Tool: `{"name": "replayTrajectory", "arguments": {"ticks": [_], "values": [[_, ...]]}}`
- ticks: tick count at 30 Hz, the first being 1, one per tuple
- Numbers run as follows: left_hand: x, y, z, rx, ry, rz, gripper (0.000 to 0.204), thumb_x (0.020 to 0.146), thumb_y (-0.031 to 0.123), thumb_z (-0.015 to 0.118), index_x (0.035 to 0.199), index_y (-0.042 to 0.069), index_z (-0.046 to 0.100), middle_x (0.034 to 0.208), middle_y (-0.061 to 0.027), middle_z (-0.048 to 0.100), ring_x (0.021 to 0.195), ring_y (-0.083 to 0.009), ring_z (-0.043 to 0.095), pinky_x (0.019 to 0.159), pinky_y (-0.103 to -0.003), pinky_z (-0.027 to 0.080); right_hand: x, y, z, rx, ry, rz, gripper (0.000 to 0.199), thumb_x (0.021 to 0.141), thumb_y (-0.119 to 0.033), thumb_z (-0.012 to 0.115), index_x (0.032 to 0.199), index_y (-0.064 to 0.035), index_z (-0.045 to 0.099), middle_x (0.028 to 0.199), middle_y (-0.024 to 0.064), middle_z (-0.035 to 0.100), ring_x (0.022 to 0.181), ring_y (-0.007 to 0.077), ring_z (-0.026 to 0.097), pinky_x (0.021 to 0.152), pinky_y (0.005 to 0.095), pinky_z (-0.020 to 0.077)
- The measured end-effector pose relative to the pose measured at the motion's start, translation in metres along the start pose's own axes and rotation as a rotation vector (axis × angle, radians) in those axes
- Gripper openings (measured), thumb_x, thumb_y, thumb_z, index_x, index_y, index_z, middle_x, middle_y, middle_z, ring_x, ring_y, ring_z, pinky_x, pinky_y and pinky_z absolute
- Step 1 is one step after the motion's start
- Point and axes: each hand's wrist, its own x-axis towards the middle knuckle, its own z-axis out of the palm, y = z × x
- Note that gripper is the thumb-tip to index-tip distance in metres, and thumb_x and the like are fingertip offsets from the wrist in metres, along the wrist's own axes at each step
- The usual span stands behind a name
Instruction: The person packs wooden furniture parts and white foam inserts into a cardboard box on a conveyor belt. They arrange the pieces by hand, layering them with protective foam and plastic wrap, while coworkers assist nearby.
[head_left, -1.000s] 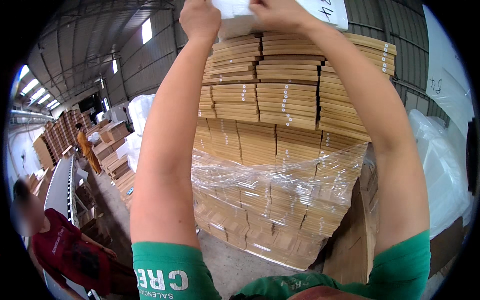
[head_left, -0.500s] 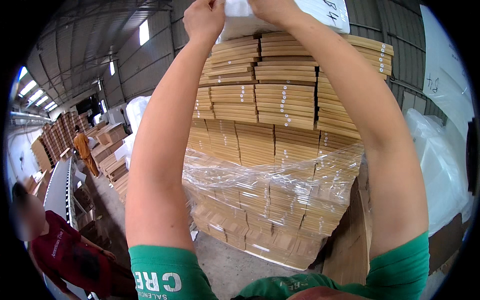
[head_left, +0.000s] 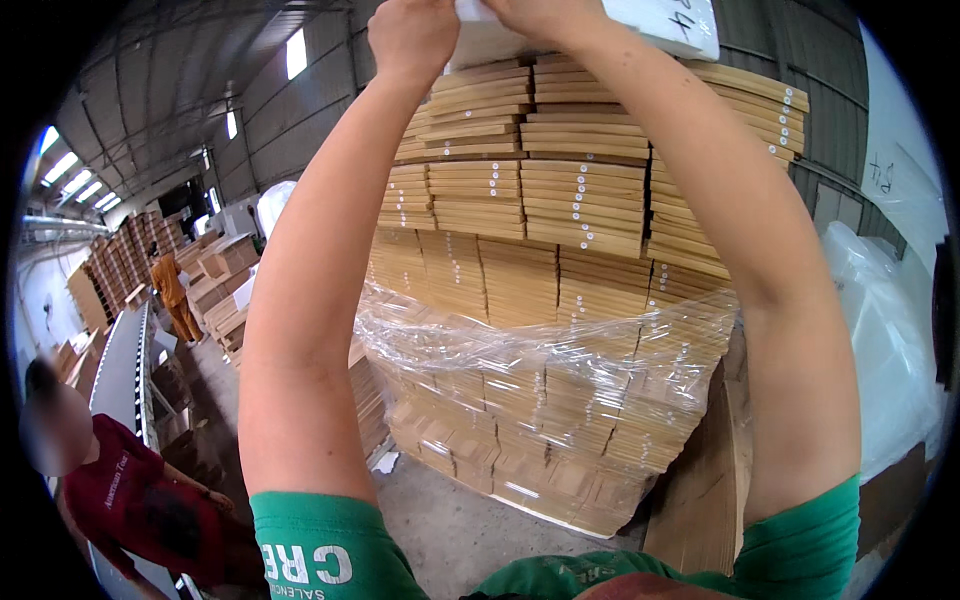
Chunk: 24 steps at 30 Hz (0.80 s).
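Note:
Both my arms are raised over a tall stack of flat brown cardboard pieces [head_left: 585,200]. On top of it lies a white block-shaped package [head_left: 655,22] with dark handwriting. My left hand [head_left: 415,38] is closed at the package's left end, its fingertips partly cut off by the upper edge. Over the package's front, my right hand [head_left: 550,18] has its fingers curled inward, also cut off at the top. What either hand grips cannot be made out. Clear stretch film [head_left: 540,345] wraps the lower part of the stack and hangs in loose folds.
At the right stand white wrapped sheets [head_left: 885,340] and a leaning brown board [head_left: 705,480]. A person in a dark red shirt [head_left: 135,480] is at the lower left by a conveyor [head_left: 122,365]. Farther back, a person in orange [head_left: 170,285] stands near stacked cartons [head_left: 225,258].
My view has shifted slightly, so the stack and package sit a little farther right and the package higher. Both hands stay at the package, with the fingers now more cut off.

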Motion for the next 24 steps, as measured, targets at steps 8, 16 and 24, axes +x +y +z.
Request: {"name": "replayTrajectory", "arguments": {"ticks": [8,16,24], "values": [[0.001,-0.012,-0.008,0.308,-0.168,0.071,0.015,0.088,0.023,0.049,0.086,0.009,0.048,0.068,-0.0188,0.062,0.066,-0.0429,0.060,0.061,-0.052,0.046,0.028,0.059,0.030,-0.124,0.077,-0.130,0.015,0.085,-0.009,0.046,0.093,-0.0012,0.056,0.075,0.0219,0.063,0.074,0.0368,0.064,0.064,0.0459,0.0502],[-0.032,-0.032,-0.018,0.490,-0.310,-0.162,0.022,0.090,0.027,0.047,0.097,0.007,0.054,0.086,-0.0181,0.066,0.082,-0.0350,0.066,0.067,-0.046,0.051,0.004,0.083,0.001,-0.204,0.029,-0.112,0.013,0.082,-0.006,0.046,0.089,0.0014,0.054,0.072,0.0231,0.063,0.071,0.0380,0.063,0.063,0.0463,0.0493],[-0.017,-0.048,-0.021,0.462,-0.241,-0.167,0.027,0.084,0.026,0.054,0.103,0.008,0.053,0.090,-0.0186,0.064,0.081,-0.0357,0.064,0.064,-0.044,0.050,0.002,0.089,0.000,-0.181,0.090,-0.103,0.012,0.084,-0.010,0.046,0.087,-0.0011,0.054,0.071,0.0202,0.063,0.069,0.0389,0.062,0.061,0.0474,0.0492]]}}
